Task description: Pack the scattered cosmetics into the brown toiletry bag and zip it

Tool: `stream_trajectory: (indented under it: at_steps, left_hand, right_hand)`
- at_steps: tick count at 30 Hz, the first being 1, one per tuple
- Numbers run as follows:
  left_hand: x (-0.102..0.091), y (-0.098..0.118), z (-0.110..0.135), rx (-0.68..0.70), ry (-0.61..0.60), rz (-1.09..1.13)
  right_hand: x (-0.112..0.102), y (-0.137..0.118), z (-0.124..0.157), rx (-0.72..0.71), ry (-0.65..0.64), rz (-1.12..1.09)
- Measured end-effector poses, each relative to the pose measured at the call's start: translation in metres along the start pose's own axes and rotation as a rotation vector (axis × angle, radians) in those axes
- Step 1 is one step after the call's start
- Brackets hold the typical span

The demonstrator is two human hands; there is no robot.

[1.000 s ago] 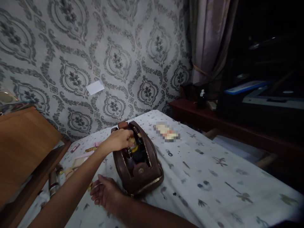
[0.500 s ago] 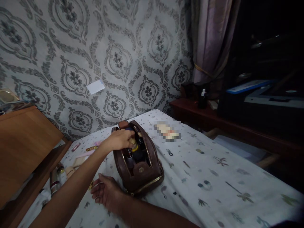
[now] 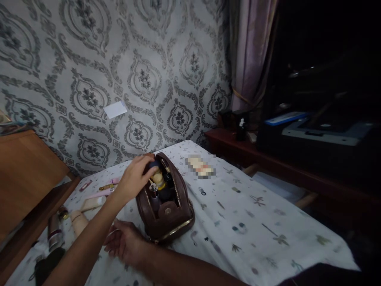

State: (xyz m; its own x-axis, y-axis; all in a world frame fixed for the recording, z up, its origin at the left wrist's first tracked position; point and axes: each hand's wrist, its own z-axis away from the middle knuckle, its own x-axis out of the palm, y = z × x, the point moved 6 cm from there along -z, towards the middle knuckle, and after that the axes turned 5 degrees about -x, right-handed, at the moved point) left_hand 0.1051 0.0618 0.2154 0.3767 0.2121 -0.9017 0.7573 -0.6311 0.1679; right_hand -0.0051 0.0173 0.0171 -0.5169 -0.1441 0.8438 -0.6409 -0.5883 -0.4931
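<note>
A brown zip bag (image 3: 171, 226) stands unzipped on the bed, its mouth facing up. Inside I see a yellowish bottle (image 3: 159, 180), a small clear-and-dark bottle (image 3: 154, 194) and a dark blue item (image 3: 154, 163). My left hand (image 3: 137, 176) is at the bag's left rim, thumb and fingers apart beside the dark blue item, nothing visibly held. Left of the bag's front end, my right hand (image 3: 126, 240) rests palm up with loosely bent fingers, and it shows nothing in it. My left forearm crosses in front of some cosmetics.
On the patterned sheet at left lie a cream tube (image 3: 92, 203), a pink tube (image 3: 101, 193), a beige bottle (image 3: 77, 222) and a silver-brown cylinder (image 3: 55, 234). A blurred-out object (image 3: 200, 166) lies right of the bag. A wooden headboard (image 3: 29, 171) borders the left.
My left hand has drawn back from the yellowish bottle to the bag's left rim, its fingers parting. My right hand stays beside the bag. The whole view has shifted slightly.
</note>
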Motion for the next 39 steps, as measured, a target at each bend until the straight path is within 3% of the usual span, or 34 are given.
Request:
stream_trajectory:
  at_steps: [3,6,11,13,15,18,21,24,27,33,39]
  left_hand:
    - [-0.021,-0.011,0.045,-0.057,0.261,0.050]
    - [-0.027,-0.047,0.104,-0.203,0.384,0.067]
    - [-0.005,-0.131,0.205,-0.545,0.396,0.095]
    - [0.007,-0.147,0.237,-0.604,0.341,0.084]
    - [0.016,-0.143,0.262,-0.562,0.286,0.037]
    - [0.027,-0.126,0.283,-0.535,0.161,-0.059]
    - [0.034,-0.115,0.285,-0.514,0.073,-0.177]
    - [0.037,-0.114,0.279,-0.506,0.053,-0.233]
    - [0.036,-0.117,0.275,-0.527,0.056,-0.242]
    - [0.035,-0.119,0.277,-0.538,0.065,-0.221]
    - [0.037,-0.122,0.278,-0.551,0.054,-0.234]
  right_hand:
    - [0.002,0.004,0.001,-0.058,-0.101,0.268]
    - [0.008,0.005,0.011,-0.256,-0.231,0.738]
    - [0.041,0.010,0.049,-0.719,-0.547,1.606]
    - [0.052,0.012,0.072,-0.799,-0.667,1.773]
    - [0.056,0.008,0.100,-0.807,-0.723,1.858]
    - [0.037,-0.016,0.143,-0.777,-0.587,1.840]
    - [-0.005,-0.049,0.184,-0.792,-0.244,1.690]
    - [-0.043,-0.069,0.218,-0.853,0.074,1.676]
    - [-0.060,-0.073,0.234,-0.914,0.233,1.678]
    - [-0.055,-0.066,0.233,-1.077,0.290,1.867]
    - [-0.057,-0.066,0.232,-1.074,0.308,1.899]
